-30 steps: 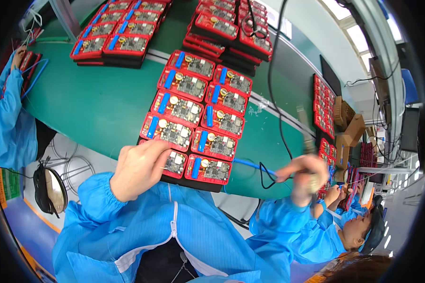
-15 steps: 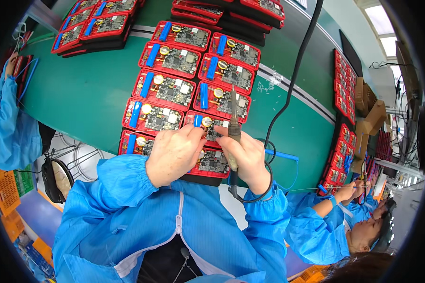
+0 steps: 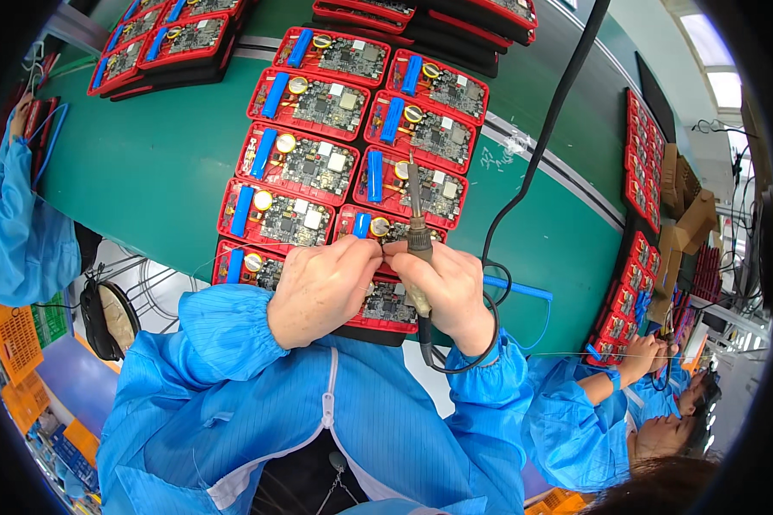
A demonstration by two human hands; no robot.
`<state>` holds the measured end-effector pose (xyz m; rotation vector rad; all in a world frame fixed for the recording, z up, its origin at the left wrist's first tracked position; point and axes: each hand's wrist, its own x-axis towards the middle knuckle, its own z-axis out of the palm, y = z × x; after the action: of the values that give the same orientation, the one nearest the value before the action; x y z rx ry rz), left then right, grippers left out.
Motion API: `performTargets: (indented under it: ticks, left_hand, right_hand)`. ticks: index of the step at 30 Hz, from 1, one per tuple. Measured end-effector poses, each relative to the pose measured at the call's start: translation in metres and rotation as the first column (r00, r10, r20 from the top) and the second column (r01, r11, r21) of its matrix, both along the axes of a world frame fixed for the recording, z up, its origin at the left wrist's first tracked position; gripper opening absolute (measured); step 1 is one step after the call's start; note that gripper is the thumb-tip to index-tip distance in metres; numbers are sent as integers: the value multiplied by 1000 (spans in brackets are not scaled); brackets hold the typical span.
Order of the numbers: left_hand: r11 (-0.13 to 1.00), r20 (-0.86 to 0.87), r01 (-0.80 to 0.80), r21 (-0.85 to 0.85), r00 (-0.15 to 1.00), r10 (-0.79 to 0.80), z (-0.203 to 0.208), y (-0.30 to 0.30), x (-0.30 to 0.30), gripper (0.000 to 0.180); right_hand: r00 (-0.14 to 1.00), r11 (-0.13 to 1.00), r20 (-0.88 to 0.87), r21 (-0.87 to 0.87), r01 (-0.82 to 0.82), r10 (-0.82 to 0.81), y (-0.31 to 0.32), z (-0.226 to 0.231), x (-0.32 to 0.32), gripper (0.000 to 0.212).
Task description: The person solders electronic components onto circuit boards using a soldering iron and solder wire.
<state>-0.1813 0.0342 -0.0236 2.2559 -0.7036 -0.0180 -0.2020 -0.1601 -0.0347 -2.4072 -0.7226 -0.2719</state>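
My right hand (image 3: 449, 292) grips a soldering iron (image 3: 418, 232), its tip pointing away from me over a neighbouring circuit board (image 3: 445, 190). My left hand (image 3: 325, 285) is closed in a pinch, and a thin wire (image 3: 262, 244) seems to run into it from the left. Both hands' fingertips meet above a red case (image 3: 342, 225) in the near rows. What lies between them is hidden. In that case sit a blue cylindrical battery (image 3: 362, 225), a round yellow-rimmed coin cell (image 3: 380, 227) and a circuit board partly covered by my fingers.
More red cases (image 3: 305, 167) with boards lie in two columns on the green table (image 3: 146, 163). Stacked cases stand at the far left (image 3: 185, 39) and far right (image 3: 636, 163). A black cable (image 3: 537, 146) hangs across the right. Co-workers (image 3: 575, 421) sit at either side.
Both hands have drawn together, so their fingertips now meet a little lower over the same case. The soldering iron has shifted slightly left. The whole view has turned a little.
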Motion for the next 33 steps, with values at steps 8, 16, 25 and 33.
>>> performTargets:
  ticks: [8, 16, 25, 33]
  left_hand:
    - [998, -28, -13, 63, 1000, 14, -1, 0, 0, 7]
    - [997, 23, -67, 37, 998, 66, -3, -1, -2, 9]
    - [996, 10, -65, 56, 998, 65, -2, -5, 1, 11]
    - [996, 27, -77, 55, 997, 75, -4, -4, -1, 12]
  right_hand:
    - [995, 966, 96, -250, 64, -41, -12, 26, 5, 21]
    - [882, 780, -173, 414, 469, -439, -55, 45, -9, 65]
    - [836, 600, -512, 612, 515, -196, -9, 29, -48, 40]
    - [933, 897, -15, 271, 350, -359, -8, 26, -46, 31]
